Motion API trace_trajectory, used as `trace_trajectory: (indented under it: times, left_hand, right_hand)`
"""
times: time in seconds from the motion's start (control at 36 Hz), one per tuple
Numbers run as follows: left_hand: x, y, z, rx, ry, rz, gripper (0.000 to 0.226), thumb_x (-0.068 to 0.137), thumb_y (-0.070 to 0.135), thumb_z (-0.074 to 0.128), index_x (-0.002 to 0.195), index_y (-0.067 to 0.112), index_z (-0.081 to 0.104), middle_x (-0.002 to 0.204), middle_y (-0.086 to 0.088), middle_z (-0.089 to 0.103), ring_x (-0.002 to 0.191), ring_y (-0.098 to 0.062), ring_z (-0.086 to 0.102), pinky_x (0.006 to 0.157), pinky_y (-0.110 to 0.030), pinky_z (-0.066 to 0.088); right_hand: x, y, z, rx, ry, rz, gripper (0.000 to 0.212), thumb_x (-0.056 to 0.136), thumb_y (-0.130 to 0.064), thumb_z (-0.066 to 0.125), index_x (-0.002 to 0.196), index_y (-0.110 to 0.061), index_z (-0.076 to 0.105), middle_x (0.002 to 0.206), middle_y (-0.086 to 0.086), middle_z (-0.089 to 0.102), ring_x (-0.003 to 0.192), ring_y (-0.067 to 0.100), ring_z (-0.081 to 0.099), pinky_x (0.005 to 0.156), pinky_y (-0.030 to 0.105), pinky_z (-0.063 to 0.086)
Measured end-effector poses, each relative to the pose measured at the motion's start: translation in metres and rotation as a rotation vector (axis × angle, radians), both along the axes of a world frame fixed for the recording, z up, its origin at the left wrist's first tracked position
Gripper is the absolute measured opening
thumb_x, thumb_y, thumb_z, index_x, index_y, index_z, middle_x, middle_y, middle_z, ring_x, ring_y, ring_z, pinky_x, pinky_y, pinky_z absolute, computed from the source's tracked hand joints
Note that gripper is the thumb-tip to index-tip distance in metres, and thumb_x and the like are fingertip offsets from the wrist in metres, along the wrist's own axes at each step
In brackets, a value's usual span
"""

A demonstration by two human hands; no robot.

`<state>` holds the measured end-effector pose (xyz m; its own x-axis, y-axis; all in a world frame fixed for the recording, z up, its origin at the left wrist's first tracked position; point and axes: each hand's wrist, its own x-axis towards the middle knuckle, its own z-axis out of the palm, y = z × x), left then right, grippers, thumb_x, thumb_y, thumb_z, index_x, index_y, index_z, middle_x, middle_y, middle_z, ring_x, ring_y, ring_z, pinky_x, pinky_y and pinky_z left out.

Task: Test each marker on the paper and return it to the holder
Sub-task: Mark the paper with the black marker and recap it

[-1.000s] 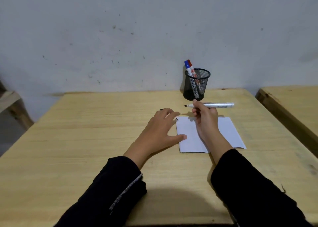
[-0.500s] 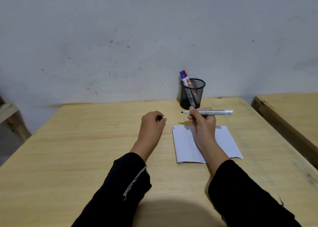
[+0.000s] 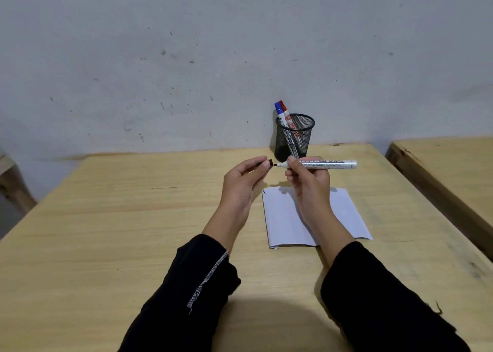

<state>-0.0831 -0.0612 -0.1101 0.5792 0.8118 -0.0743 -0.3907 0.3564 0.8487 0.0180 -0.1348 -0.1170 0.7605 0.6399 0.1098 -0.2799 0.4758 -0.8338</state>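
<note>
Holding the white marker (image 3: 326,164) level above the surface (image 3: 133,218), your right hand (image 3: 309,183) pinches its barrel close behind the bare tip, which points left toward the dark cap (image 3: 270,162) gripped between the thumb and fingers of your left hand (image 3: 244,183). Cap and tip sit just apart, not yet joined. In this one head view the paper (image 3: 344,213) lies flat under your right wrist, with a small dark stroke at its near-left corner, and the black mesh holder (image 3: 294,138) stands behind your hands against the wall, two markers (image 3: 284,117) (blue and red caps) leaning inside it.

Judging from its looks, the marker is light, stiff and smooth plastic, so it may roll or slip if you grip loosely; a hold near the tip end, as you have now, should steady it while you press the cap on. The cap is small and easily fumbled, so keep it square to the nib, which would otherwise smear ink on your fingers. The mesh holder looks light and may tip if the marker is dropped in hard.
</note>
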Motion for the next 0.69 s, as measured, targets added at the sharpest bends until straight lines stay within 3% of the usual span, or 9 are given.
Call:
trace_trajectory:
  times: [0.08,0.19,0.42,0.69]
  left_hand:
    - [0.002,0.001,-0.003,0.021,0.025,-0.034,0.016,0.080,-0.001,0.068,0.088,0.013,0.072,0.087,0.000,0.074,0.086,-0.008,0.070,0.074,-0.014,0.054]
    - [0.003,-0.002,0.000,0.040,0.043,-0.067,0.016,0.078,0.001,0.070,0.089,0.013,0.073,0.091,-0.002,0.074,0.088,-0.010,0.069,0.078,-0.015,0.054]
    - [-0.001,0.000,0.012,0.060,0.031,-0.094,0.018,0.076,-0.003,0.071,0.085,0.012,0.074,0.083,0.000,0.075,0.086,-0.010,0.069,0.083,-0.014,0.054]
    - [-0.010,-0.001,0.011,0.138,0.048,-0.093,0.017,0.077,-0.002,0.070,0.087,0.012,0.073,0.082,0.000,0.076,0.084,-0.009,0.070,0.076,-0.013,0.054]
  right_hand:
    - [0.002,-0.001,0.000,-0.001,-0.032,0.006,0.012,0.084,-0.004,0.066,0.088,-0.004,0.054,0.071,0.005,0.056,0.057,0.009,0.056,0.055,0.016,0.048]
    - [0.001,-0.001,0.005,-0.012,-0.080,0.020,0.016,0.083,-0.001,0.065,0.074,-0.011,0.057,0.067,0.004,0.059,0.056,0.010,0.055,0.055,0.016,0.047]
    - [0.003,-0.001,0.011,0.040,-0.113,0.057,0.022,0.081,0.003,0.066,0.072,-0.013,0.054,0.066,0.003,0.061,0.054,0.011,0.051,0.055,0.017,0.044]
    - [-0.006,0.000,0.009,0.054,-0.171,0.090,0.023,0.081,0.005,0.064,0.073,-0.013,0.052,0.066,0.005,0.058,0.055,0.011,0.051,0.057,0.018,0.045]
